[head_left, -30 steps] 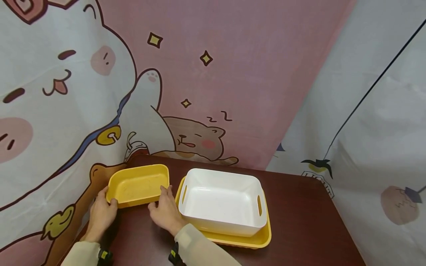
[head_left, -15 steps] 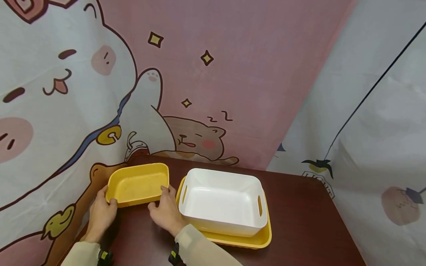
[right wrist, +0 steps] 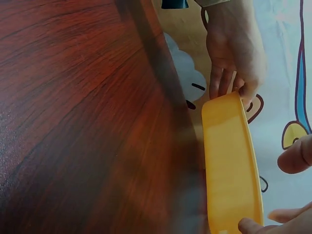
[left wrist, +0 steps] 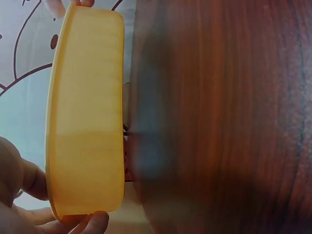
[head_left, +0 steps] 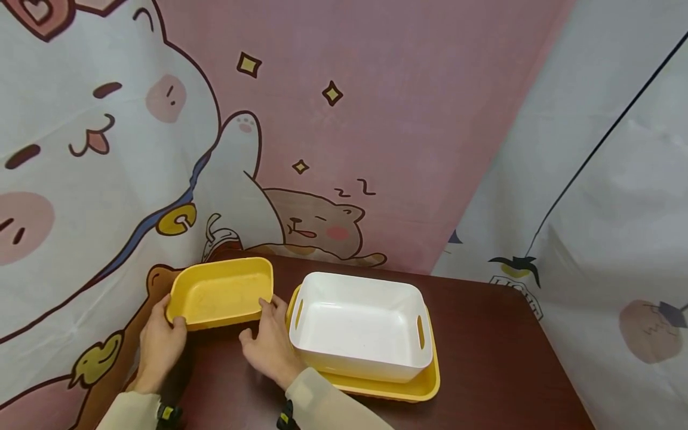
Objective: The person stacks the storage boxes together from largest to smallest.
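A shallow yellow plastic tray (head_left: 223, 292) with rounded corners is held at the table's left, tilted a little toward the head camera. My left hand (head_left: 159, 349) grips its left end, thumb at the rim and fingertips under the end wall (left wrist: 87, 190). My right hand (head_left: 273, 346) holds the right front corner with its fingers, one over the rim; in the right wrist view its thumb (right wrist: 295, 157) stands apart from the tray. Both wrist views show a gap between the tray's underside and the tabletop. Right of it, a white bin (head_left: 357, 328) with handle slots sits in a larger yellow tray (head_left: 398, 391).
The dark red-brown wooden table (head_left: 500, 358) extends to the right of the nested bins. A pink and white cartoon-printed cloth (head_left: 398, 149) stands behind and along the sides. The larger yellow tray's left edge lies close beside my right hand.
The small yellow tray has risen slightly and shifted a little left, its far edge higher in the head view. My left hand moved up and left with it. The white bin stays put.
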Motion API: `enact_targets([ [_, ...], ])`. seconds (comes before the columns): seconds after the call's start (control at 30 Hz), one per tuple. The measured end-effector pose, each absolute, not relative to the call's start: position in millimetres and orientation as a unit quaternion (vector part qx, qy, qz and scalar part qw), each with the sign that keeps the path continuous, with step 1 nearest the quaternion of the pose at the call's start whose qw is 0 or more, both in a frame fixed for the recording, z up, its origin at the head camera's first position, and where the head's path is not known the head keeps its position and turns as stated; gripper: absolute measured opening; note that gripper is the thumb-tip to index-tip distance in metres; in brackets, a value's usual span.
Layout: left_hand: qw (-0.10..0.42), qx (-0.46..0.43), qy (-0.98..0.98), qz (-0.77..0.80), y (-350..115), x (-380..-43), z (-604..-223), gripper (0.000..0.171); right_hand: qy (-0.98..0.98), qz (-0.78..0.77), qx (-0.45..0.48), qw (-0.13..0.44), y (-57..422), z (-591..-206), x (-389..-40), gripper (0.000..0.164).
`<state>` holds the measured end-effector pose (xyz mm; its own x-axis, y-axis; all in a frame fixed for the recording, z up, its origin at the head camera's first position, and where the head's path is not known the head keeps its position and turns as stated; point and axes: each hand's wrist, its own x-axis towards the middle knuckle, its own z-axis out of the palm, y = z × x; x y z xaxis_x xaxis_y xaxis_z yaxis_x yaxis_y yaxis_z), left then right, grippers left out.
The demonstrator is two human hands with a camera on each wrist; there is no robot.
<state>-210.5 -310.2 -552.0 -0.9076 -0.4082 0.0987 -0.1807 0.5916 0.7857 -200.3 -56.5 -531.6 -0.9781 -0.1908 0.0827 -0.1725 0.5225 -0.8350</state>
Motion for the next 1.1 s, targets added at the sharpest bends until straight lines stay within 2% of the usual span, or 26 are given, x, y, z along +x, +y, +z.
enact_targets([
  [0.43,0.177,0.169,-0.861,-0.445,-303,-200,-529,0.07,0.85,-0.506,-0.141,-0.039,-52,-508,-186,0.073],
  [0.77,0.207,0.135,-0.864,-0.438,-280,-192,-512,0.067,0.808,-0.568,-0.138,-0.067,-28,-495,-180,0.073],
  [1.1,0.232,0.088,-0.861,-0.444,-254,-188,-504,0.065,0.808,-0.556,-0.14,-0.138,5,-494,-177,0.069],
])
